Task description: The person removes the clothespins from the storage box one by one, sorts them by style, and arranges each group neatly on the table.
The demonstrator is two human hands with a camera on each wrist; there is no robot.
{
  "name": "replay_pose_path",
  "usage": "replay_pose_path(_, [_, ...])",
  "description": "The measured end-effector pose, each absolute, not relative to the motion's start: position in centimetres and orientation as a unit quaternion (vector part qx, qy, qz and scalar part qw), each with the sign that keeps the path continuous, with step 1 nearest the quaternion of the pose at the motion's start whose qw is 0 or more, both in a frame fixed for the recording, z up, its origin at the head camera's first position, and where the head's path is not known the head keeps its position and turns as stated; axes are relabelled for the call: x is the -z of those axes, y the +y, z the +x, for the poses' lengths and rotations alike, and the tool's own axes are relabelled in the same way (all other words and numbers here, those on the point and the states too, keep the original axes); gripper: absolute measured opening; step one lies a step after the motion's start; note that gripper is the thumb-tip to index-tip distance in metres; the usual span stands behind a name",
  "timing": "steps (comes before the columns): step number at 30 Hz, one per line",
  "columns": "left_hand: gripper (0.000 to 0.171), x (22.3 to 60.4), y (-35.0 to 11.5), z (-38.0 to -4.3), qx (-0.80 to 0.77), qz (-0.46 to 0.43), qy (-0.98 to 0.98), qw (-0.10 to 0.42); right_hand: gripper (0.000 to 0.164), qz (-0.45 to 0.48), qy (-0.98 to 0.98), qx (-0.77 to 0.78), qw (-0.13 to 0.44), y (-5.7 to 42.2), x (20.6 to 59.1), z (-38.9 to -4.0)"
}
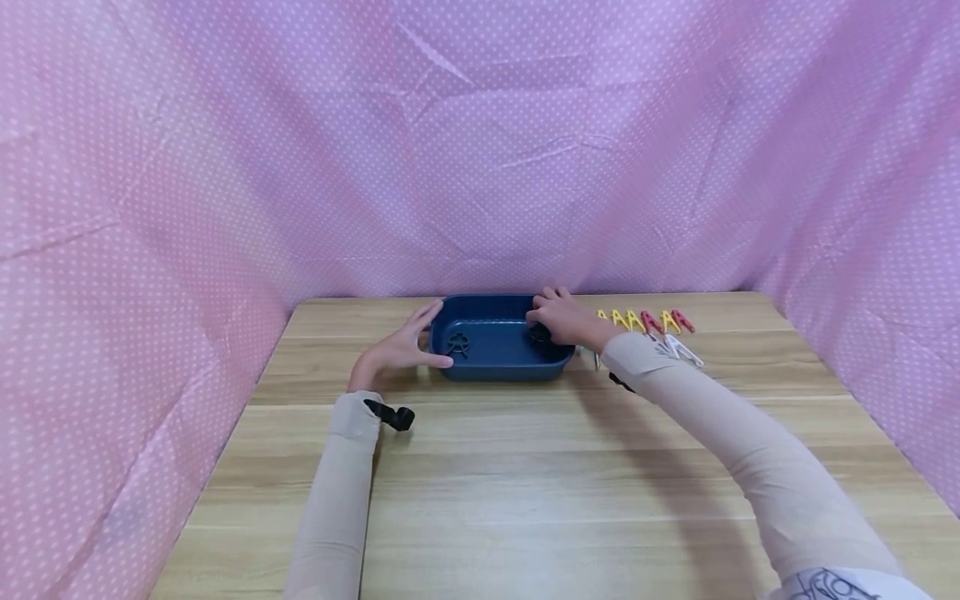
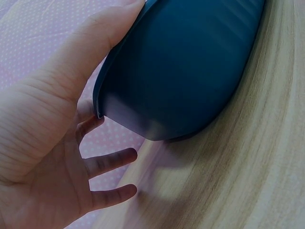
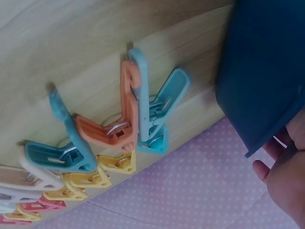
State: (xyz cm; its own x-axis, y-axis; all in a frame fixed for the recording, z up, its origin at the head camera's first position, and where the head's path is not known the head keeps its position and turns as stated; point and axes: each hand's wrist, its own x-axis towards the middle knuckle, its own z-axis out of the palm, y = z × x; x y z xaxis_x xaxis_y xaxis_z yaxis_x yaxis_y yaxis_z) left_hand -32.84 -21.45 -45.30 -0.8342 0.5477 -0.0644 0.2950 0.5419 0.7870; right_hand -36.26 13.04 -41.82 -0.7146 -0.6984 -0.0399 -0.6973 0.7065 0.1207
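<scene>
A dark blue oblong plastic basin (image 1: 498, 372) stands at the table's back, between both hands. My left hand (image 1: 408, 343) holds its left end, thumb at the near corner and fingers spread toward the far one. In the left wrist view, the thumb lies along the rim and two fingers (image 2: 112, 193) stick out straight, free of the wall. At the basin's right end, my right hand (image 1: 564, 321) grips the rim, with fingers outside it in the right wrist view. A small dark openwork piece (image 1: 458, 343) lies inside the basin, at the left; another dark shape is partly hidden below the right hand.
Right of the basin are several plastic clothespins: yellow ones (image 1: 633, 320), red ones (image 1: 651, 322) and a white one (image 1: 683, 351). Teal (image 3: 64, 152) and orange (image 3: 119, 124) clothespins stand close by it. A pink dotted cloth (image 1: 487, 167) hangs behind the wooden table (image 1: 487, 483).
</scene>
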Motion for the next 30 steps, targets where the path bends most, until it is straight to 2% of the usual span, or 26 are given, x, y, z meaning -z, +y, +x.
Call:
replay_pose_path(20, [0.116, 45.3, -21.5, -32.9, -0.405, 0.239, 0.870, 0.146, 0.048, 0.369, -0.926, 0.041, -0.069, 10.9, 42.1, -35.9])
replay_pose_path(30, [0.118, 45.3, -21.5, -32.7, -0.408, 0.238, 0.869, 0.149, 0.037, 0.373, -0.925, 0.038, -0.060, 10.4, 42.5, -36.5])
